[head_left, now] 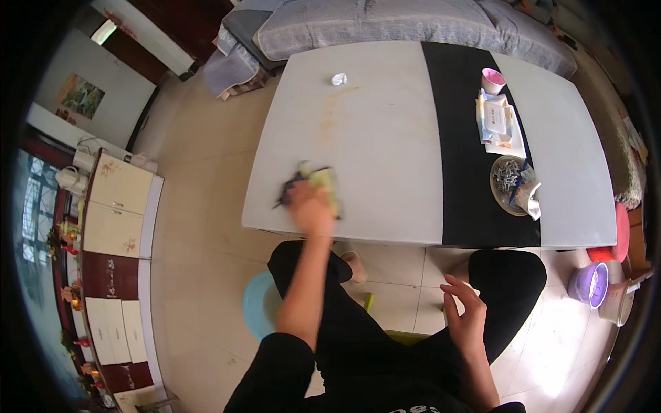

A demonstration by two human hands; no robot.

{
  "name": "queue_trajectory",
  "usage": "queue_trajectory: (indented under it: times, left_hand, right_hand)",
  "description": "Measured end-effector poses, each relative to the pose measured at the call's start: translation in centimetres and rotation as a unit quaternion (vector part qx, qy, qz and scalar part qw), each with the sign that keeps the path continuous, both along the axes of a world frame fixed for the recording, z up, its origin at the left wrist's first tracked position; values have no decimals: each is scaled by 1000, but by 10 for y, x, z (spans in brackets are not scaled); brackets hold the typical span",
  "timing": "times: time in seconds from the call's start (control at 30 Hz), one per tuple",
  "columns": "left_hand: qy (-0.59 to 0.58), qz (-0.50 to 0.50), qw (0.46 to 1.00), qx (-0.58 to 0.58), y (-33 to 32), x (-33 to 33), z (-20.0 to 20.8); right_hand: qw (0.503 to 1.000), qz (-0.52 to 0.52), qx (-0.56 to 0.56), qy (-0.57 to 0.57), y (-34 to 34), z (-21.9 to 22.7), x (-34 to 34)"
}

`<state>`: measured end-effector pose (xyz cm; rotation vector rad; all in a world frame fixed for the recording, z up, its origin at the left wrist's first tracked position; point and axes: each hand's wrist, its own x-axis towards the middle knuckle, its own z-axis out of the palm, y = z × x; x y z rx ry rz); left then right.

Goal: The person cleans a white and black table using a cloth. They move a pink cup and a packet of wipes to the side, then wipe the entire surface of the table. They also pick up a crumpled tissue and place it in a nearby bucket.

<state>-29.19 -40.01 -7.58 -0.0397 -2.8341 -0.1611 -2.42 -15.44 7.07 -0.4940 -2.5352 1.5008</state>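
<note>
My left hand (311,208) presses down on a yellow and dark cloth (323,180) at the near left of the white tabletop (385,179). Motion blurs both, and the fingers look closed over the cloth. Beyond them a faint yellowish-brown smear (329,113) runs across the white surface. A crumpled white wad (339,79) lies near the far left of the table. My right hand (468,313) hangs over my right thigh, off the table, with its fingers loosely bent, apart and holding nothing.
On the black stripe (482,220) stand a pink and white cup (492,81), a tray with packets (506,141) and a round dish (501,201) of small metallic pieces. Below are a blue basin (256,303) and a purple bucket (589,283). A covered sofa (372,31) borders the far side.
</note>
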Motion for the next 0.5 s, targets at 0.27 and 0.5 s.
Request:
queue_trajectory:
  times: [0.27,0.5]
  left_hand:
    - [-9,-309,942,129,176,76,39]
    - [28,-76,993,83,-29,-28,35]
  right_hand:
    - [999,-9,43,-12,1,11,3]
    - [1000,-6,28,-5,-12,12,-16]
